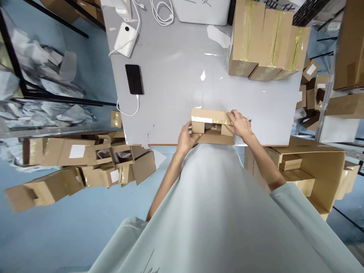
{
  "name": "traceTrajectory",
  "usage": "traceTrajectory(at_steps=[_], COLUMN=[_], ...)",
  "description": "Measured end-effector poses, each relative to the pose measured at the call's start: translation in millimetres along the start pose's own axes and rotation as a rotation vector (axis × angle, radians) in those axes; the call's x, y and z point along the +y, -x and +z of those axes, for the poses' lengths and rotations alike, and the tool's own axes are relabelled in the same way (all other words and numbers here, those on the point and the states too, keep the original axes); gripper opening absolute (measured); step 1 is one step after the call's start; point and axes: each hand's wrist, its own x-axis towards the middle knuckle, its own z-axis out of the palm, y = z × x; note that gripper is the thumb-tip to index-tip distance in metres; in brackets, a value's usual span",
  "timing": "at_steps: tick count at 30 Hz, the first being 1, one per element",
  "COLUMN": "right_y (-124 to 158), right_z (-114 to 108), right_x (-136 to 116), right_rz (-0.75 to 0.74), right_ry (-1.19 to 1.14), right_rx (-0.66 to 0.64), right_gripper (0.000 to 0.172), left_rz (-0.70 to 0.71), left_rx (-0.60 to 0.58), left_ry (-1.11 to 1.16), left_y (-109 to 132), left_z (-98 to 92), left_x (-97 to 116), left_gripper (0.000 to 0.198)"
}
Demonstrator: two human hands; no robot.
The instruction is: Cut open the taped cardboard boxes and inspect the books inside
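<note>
From afar I note: box (212, 115) at the bench's (176, 87) near edge, long axis left-right. Left hand (187, 139) pinches its left end; right hand (239, 124), fingers bent, grips upper right corner. Neither nearer.

On the left part of my pale table (176, 79), a black phone (134, 79) is lying, with a white cable (138, 103) plugged into its lower end. Farther from me there is a white device (125, 41) with a round black spot, and then a coiled cable (165, 24) beside a pale laptop (201, 12). To my left, plastic bags (36, 53) lie heaped at a black rack (71, 101); to my right, a big open carton (328, 167) contains smaller boxes (298, 182).
</note>
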Motion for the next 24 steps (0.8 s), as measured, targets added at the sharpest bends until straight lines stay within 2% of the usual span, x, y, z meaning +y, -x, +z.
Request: traceTrajectory(at_steps=[5,11,17,21,24], right_y=[-1.0,-16.8,-38.2,-28.6,-8.4], right_z=[-2.2,17.6,37.9,34.2,33.8], right_x=[18.5,37.7,16.9,-1.8,-17.7], right_rz=[-0.021,0.251,0.546,0.538,0.478], right_ry=[-0.213,-0.612,-0.646,-0.508,-0.464], right_rx=[0.007,0.199,0.275,0.35,0.391], right_gripper=[0.038,0.044,0.051,0.047,0.048], left_rz=[0.014,0.037,0.115,0.123,0.074], left_rx=[0.068,0.029,0.094,0.122,0.114], left_ry=[-0.083,-0.231,-0.404,-0.372,-0.244], left_y=[1.7,4.3,-6.2,-12.9,-15.7], left_z=[1.6,-1.4,11.7,19.0,10.8], left_x=[2.1,7.2,34.2,47.3,42.1], left_gripper=[0.081,0.08,0.092,0.096,0.09])
